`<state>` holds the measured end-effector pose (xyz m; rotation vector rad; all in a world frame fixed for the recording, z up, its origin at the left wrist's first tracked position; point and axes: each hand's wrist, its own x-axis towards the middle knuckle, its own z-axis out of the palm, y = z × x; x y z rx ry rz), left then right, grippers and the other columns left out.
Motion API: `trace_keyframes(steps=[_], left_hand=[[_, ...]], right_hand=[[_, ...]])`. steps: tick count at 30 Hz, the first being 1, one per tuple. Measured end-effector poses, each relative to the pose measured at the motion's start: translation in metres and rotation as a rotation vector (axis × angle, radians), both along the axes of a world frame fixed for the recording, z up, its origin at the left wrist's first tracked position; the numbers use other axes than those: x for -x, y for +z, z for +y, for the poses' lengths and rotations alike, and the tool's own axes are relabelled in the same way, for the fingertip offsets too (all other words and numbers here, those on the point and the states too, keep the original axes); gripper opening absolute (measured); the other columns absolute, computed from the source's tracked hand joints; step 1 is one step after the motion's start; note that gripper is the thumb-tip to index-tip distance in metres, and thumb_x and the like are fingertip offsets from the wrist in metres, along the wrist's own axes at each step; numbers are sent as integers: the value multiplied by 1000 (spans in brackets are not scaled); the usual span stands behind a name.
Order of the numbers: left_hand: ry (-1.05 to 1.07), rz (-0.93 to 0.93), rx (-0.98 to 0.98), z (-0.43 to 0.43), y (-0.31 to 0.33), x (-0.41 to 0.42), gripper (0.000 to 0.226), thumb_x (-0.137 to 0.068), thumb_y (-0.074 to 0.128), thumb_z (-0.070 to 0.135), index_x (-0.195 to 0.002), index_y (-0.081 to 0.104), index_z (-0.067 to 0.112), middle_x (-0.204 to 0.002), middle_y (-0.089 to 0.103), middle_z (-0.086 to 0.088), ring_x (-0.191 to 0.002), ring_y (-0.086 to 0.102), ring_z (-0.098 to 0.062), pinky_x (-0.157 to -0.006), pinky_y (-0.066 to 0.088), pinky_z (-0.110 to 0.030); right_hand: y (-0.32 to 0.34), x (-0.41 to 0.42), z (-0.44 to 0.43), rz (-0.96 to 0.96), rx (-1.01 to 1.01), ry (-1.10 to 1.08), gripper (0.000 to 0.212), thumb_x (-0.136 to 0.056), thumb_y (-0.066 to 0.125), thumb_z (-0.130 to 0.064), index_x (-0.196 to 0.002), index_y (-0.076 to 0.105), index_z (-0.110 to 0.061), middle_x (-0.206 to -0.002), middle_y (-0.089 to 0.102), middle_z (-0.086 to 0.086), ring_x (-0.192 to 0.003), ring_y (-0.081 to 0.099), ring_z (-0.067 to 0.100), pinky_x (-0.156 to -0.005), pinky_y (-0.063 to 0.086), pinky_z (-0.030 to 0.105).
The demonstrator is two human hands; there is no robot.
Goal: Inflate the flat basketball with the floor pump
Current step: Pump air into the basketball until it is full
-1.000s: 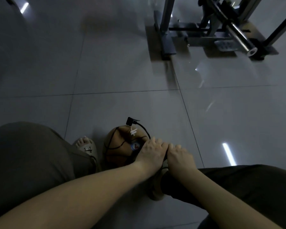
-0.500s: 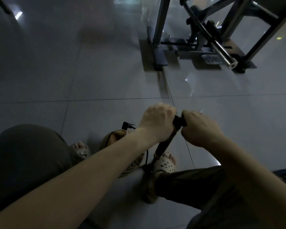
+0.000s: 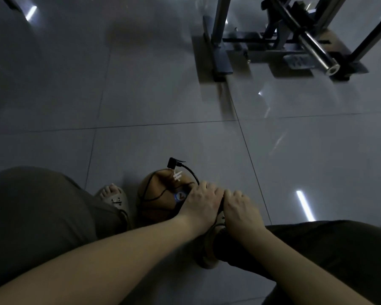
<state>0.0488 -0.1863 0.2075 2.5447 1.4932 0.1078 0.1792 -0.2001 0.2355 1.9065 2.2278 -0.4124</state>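
Left hand (image 3: 201, 201), right hand (image 3: 240, 208) gripping pump handle (image 3: 222, 201) beside basketball (image 3: 156, 194), open floor (image 3: 163, 95) ahead

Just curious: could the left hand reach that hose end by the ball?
Probably yes: the left hand grips the pump handle beside the ball; nothing blocks the hose end, once it lets go.

Floor tiles (image 3: 163, 95) looked glossy, mirrored lights. Basketball (image 3: 156, 194) skin looked matt, creased. Steel bar (image 3: 315, 49) shone polished. Sandal (image 3: 117, 199) looked matt plastic. Trousers (image 3: 31, 205) were dull cloth.

basketball (image 3: 154, 194): orange, saggy, on floor | pump hose (image 3: 193, 173): black, arcs over ball
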Motion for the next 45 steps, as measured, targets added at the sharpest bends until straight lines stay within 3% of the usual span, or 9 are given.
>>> trace_keyframes(steps=[5, 9, 16, 19, 22, 31, 34, 40, 45], left_hand=[[1, 34, 81, 0, -2, -1, 24, -98, 31, 19, -112, 50, 16, -108, 55, -10, -97, 50, -27, -83, 42, -37], [-72, 96, 107, 11, 19, -5, 22, -97, 42, 23, -116, 50, 16, -116, 57, -9, -104, 51, -28, -89, 41, -39], [-12, -206, -118, 46, 135, -4, 10, -91, 52, 25, -93, 51, 15, -93, 54, -6, -82, 46, -22, -68, 30, -32], [-22, -248, -169, 40, 130, -2, 13, -87, 38, 31, -85, 43, 19, -86, 53, -5, -76, 41, -19, -66, 27, -32], [-65, -182, -118, 21, 85, -2, 37, -82, 23, 33, -87, 55, 15, -84, 57, -8, -75, 49, -24, -62, 34, -33], [16, 29, -11, -4, -1, -1, 22, -93, 31, 18, -100, 51, 17, -95, 57, -9, -85, 52, -26, -67, 41, -34], [15, 29, 29, -2, 0, -2, 23, -99, 33, 17, -111, 51, 14, -107, 56, -11, -97, 52, -28, -74, 40, -34], [-57, 74, 142, 8, 22, -3, 22, -97, 42, 21, -117, 51, 15, -117, 56, -11, -107, 50, -29, -90, 42, -39], [1, -114, -10, 36, 107, -6, 16, -92, 51, 20, -105, 54, 12, -108, 57, -11, -99, 53, -28, -72, 34, -34]], right_hand=[[-5, -1, 3, -27, 139, -12, 24, -97, 52, -21, -117, 41, -13, -115, 50, 9, -103, 54, 25, -74, 47, 31], [22, -7, 6, -50, 225, 1, 32, -94, 55, -16, -122, 40, -13, -122, 49, 9, -107, 57, 29, -69, 39, 33], [129, -24, 32, 96, -180, -45, 9, -91, 48, -13, -97, 43, -17, -97, 50, 3, -82, 53, 25, -64, 43, 36], [117, -19, 19, 86, -370, 10, 9, -89, 42, -15, -98, 44, -18, -90, 48, 1, -77, 48, 21, -61, 43, 33], [73, -8, 0, 6, -272, -3, 16, -90, 47, -14, -105, 46, -17, -96, 51, 4, -83, 50, 24, -59, 33, 30], [10, 4, -3, -27, 55, 40, 17, -101, 38, -16, -117, 41, -13, -113, 48, 8, -100, 49, 23, -73, 42, 28], [0, 3, 2, -54, 104, 81, 18, -101, 41, -16, -118, 42, -11, -116, 49, 9, -102, 50, 24, -84, 48, 31], [20, -5, 0, -55, 187, 46, 34, -96, 55, -20, -125, 40, -12, -122, 49, 9, -112, 54, 26, -79, 44, 32], [99, -13, 27, 12, -53, -72, 14, -91, 50, -15, -102, 42, -17, -103, 49, 6, -90, 54, 29, -68, 40, 35]])
